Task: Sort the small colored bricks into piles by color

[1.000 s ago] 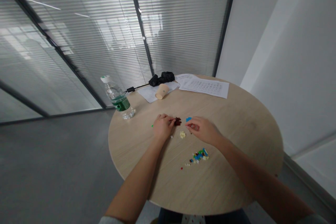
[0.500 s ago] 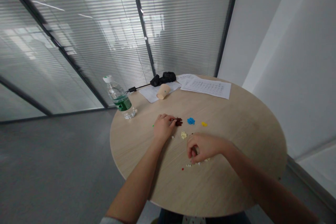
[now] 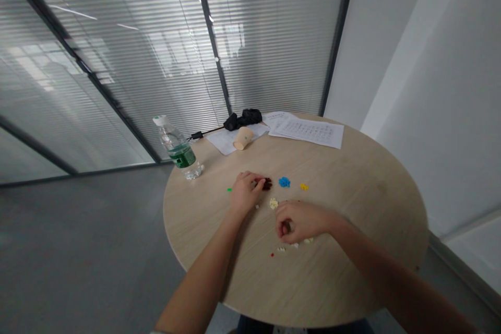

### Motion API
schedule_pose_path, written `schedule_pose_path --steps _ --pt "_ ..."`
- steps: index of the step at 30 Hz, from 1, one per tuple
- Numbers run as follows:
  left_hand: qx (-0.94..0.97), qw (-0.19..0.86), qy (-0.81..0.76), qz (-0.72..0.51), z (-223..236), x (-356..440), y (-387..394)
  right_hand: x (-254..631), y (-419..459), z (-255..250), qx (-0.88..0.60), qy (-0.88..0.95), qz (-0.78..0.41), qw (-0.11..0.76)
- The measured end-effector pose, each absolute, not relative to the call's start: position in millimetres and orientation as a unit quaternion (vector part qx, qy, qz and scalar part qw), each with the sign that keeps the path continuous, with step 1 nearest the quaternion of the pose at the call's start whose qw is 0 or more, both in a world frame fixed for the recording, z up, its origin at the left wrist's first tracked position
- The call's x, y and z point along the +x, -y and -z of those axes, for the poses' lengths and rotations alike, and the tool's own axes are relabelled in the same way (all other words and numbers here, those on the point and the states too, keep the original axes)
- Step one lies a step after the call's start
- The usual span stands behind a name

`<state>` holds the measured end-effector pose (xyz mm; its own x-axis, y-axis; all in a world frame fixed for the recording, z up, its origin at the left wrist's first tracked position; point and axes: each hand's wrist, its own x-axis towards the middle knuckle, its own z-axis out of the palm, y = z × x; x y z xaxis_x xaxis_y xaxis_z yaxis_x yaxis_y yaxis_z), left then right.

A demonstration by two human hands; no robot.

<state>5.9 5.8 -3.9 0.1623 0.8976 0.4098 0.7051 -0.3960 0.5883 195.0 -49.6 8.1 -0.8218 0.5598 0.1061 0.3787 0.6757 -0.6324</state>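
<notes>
My left hand (image 3: pixel 246 191) rests on the table with thumb and fingertips closed together at the left edge of a small pile of dark red-brown pieces (image 3: pixel 267 184). Whatever is in that pinch is too small to make out. Curled inward, my right hand (image 3: pixel 299 222) hovers low over the table, its fingers drawn toward the thumb; their contents are hidden. Just beyond it is a little heap of pale yellow pieces (image 3: pixel 274 203). Several cream-coloured bits (image 3: pixel 282 249) and a tiny red piece (image 3: pixel 272 254) lie on the near side.
Blue pieces (image 3: pixel 284 182) and yellow pieces (image 3: pixel 304 187) sit in separate heaps farther back. A green piece (image 3: pixel 229 189) is left of my left hand. A water bottle (image 3: pixel 182 154), a tipped paper cup (image 3: pixel 243 138), printed sheets (image 3: pixel 309 132) and a black bundle (image 3: pixel 243 119) line the round table's (image 3: pixel 364 182) far side.
My right hand has shifted slightly to the left, toward the pale yellow heap. My left hand stays at the dark red-brown pile, with the green piece beside it showing more.
</notes>
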Motion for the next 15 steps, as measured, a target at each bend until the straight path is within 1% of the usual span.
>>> schedule_pose_path --steps 3,5,7,9,12,15 --pt "0.736 0.267 -0.469 -0.409 3 8 -4 200 43 -14 -0.297 0.89 -0.256 0.234" --pt "0.745 0.331 -0.419 -0.4 0 10 0 205 38 -17 -0.326 0.873 -0.212 0.297" --pt "0.767 0.355 -0.379 -0.376 -3 13 5 209 33 -18 -0.342 0.858 -0.166 0.346" --pt "0.782 0.361 -0.36 -0.36 -5 16 8 211 29 -16 -0.35 0.85 -0.125 0.374" --pt "0.787 0.36 -0.359 -0.35 -5 19 10 210 26 -11 -0.353 0.847 -0.087 0.388" --pt "0.781 0.372 -0.363 -0.345 -3 20 10 209 26 -9 -0.349 0.849 -0.076 0.39"
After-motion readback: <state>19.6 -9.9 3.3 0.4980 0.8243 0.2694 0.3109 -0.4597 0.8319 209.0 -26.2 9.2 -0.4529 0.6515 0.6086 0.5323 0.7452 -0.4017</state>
